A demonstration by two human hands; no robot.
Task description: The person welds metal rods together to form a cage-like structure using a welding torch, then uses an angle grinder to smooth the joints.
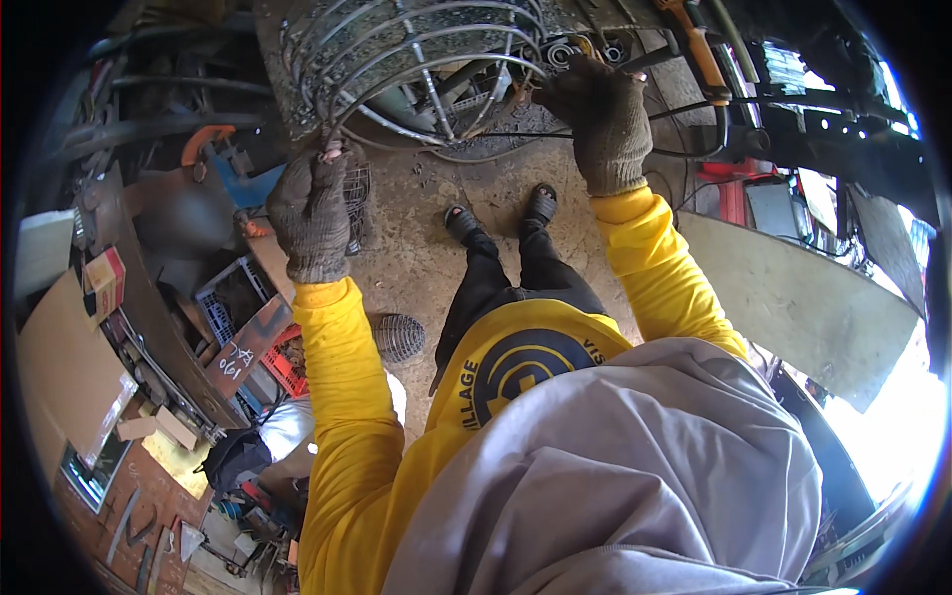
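A round cage of bent metal rods (426,74) rests at the far edge of the view, on a dark, grimy workbench (283,74). My left hand (312,218), in a dark knitted glove with bare fingertips, is closed on the rods at the cage's near left side. On the other side, my right hand (603,124) wears a matching glove. Its fingers curl at the cage's right rim, partly hidden by the glove. Both arms reach forward in yellow sleeves.
An orange-handled tool (699,55) lies at the far right beside a black cable. Below it stands a pale sheet panel (793,293). A small wire-mesh dome (400,337) sits on the concrete floor (506,238). Cluttered shelves, a red crate (288,362) and cardboard (69,367) fill the left.
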